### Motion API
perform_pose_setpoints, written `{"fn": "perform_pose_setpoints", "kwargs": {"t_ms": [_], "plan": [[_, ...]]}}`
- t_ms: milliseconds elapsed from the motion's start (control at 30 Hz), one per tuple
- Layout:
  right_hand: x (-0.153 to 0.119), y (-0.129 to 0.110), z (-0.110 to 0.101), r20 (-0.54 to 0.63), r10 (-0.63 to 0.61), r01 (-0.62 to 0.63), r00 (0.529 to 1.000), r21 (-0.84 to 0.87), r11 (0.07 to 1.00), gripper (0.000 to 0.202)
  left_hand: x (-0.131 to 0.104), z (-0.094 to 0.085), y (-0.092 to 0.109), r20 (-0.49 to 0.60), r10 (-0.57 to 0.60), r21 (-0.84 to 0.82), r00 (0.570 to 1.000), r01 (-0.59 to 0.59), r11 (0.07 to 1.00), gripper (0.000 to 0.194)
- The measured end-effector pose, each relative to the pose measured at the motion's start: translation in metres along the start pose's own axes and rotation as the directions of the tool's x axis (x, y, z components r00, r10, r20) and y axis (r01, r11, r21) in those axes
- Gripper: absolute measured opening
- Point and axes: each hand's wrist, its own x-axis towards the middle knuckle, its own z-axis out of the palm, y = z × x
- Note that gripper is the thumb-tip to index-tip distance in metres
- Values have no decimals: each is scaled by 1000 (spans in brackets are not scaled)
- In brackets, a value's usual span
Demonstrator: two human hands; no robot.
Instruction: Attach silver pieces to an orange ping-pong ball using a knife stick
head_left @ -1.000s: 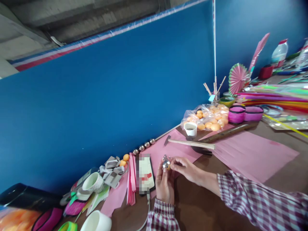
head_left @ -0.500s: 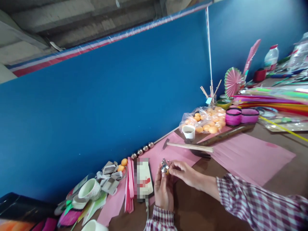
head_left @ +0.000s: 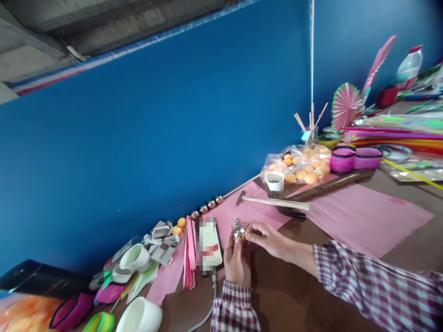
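Note:
My left hand (head_left: 238, 265) is closed round a small orange ball (head_left: 239, 233) largely covered in shiny silver pieces, its thumb across the near side. My right hand (head_left: 263, 237) comes in from the right with thumb and forefinger pinched at the ball's right side. Anything between those fingertips is too small to make out. A phone (head_left: 210, 246) with a cable lies just left of the hands. Beyond it, several silver balls (head_left: 212, 204) stand in a row along the blue wall.
A hammer (head_left: 273, 202) lies behind the hands on pink paper (head_left: 374, 216). Beyond are a white cup (head_left: 274, 182) with small dark bits and a bag of orange balls (head_left: 309, 168). At left are a white cup (head_left: 140, 318), tape rolls and grey boxes (head_left: 162, 246).
The view has tilted down and turned a little left, so more shows at the lower left. Both hands stay at the ball, with hardly any movement between them.

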Motion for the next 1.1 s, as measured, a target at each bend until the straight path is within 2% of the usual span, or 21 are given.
{"fn": "perform_pose_setpoints", "kwargs": {"t_ms": [333, 800, 1100], "plan": [[-1, -4, 2, -25, 76, -77, 997, -35, 996, 25, -2, 2, 1, -8, 17, -31, 1000, -17, 999, 46], [0, -4, 0, 6, 107, -107, 994, -26, 994, 23, 0, 1, -4, -50, 51, -29, 997, -52, 998, 49], [-1, 4, 0, -61, 107, -108, 992, -17, 994, 17, -2, 3, -2, -52, 57, -13, 997, -58, 998, 45]]}}
